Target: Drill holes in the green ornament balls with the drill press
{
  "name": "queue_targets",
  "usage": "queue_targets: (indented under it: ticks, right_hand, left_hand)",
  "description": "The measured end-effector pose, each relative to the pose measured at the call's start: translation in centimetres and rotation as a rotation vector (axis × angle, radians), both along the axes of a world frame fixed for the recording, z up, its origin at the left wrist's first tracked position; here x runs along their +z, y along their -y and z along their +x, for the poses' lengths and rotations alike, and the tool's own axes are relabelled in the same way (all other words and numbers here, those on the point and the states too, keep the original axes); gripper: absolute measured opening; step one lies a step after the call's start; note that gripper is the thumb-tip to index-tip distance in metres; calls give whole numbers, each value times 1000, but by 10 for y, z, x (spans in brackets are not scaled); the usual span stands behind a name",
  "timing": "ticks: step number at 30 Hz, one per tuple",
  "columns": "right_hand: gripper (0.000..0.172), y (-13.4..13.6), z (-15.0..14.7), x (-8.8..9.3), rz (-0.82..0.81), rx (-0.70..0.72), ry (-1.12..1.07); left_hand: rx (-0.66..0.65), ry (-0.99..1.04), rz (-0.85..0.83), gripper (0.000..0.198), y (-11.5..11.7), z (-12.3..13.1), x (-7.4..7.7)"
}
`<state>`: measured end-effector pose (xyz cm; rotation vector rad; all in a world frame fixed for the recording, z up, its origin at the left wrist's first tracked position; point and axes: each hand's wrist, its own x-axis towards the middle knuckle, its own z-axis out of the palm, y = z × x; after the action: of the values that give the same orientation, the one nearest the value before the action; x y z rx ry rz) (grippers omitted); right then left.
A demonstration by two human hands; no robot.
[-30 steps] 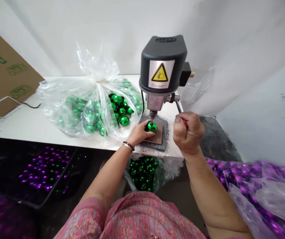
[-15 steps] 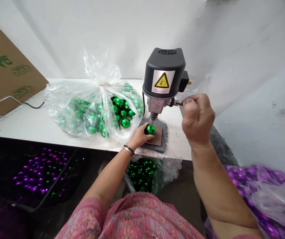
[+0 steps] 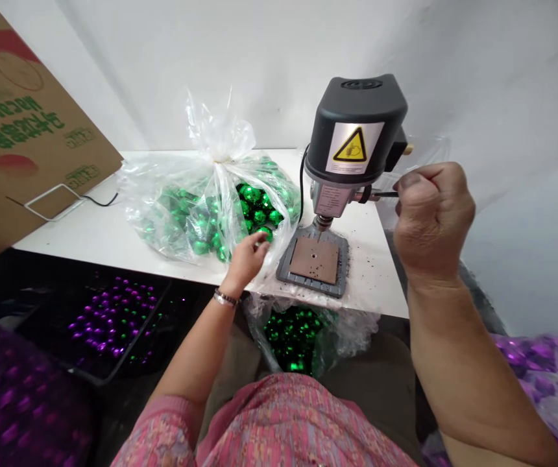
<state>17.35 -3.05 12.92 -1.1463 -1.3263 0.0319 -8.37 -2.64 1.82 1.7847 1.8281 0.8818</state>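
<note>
1. The left hand (image 3: 246,257) is at the open mouth of the clear bag (image 3: 181,201) on the worktop (image 3: 89,233). Its fingers curl against a green ball (image 3: 264,232) lying there. Whether the grasp has closed cannot be told.
2. The right hand (image 3: 432,220) is clenched round the feed lever (image 3: 385,193) of the bench drill (image 3: 357,130). The chuck (image 3: 322,222) stands clear above the bare brown pad (image 3: 314,259).
3. Take one ball only, pinched between thumb and fingertips, as the glossy surface probably slips.
4. Hold the lever up until the ball sits centred beneath the chuck.
5. Grip the ball low on its sides, well away from the bit.
</note>
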Motion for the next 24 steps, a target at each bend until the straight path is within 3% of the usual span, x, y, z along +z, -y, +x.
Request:
queue_targets:
  ticks: [2, 6, 10, 14, 16, 18, 21, 24]
  right_hand:
    - [19, 1, 0, 1, -3, -1, -8]
    - [18, 2, 1, -1, 16, 12, 25]
    - [18, 1, 4, -5, 85, 34, 117]
    - [18, -1, 5, -6, 98, 28, 123]
    - [18, 0, 5, -5, 87, 27, 108]
    - [18, 1, 4, -2, 70, 40, 103]
    - [18, -1, 2, 5, 39, 49, 79]
    - [19, -6, 0, 17, -5, 24, 27]
  left_hand:
    - [82, -147, 23, 38, -23, -7, -1]
    - [-80, -426, -64, 57, -48, -11, -9]
    - [-65, -571, -121, 56, -52, -7, -14]
    - [-50, -542, -73, 56, -47, -9, -15]
    - [-16, -376, -8, 57, -40, -13, -14]
    - [19, -29, 10, 57, -28, -16, -11]
    - [-52, 651, -123, 52, -5, -16, -5]
    - [-139, 1069, -318, 47, 16, -5, -3]
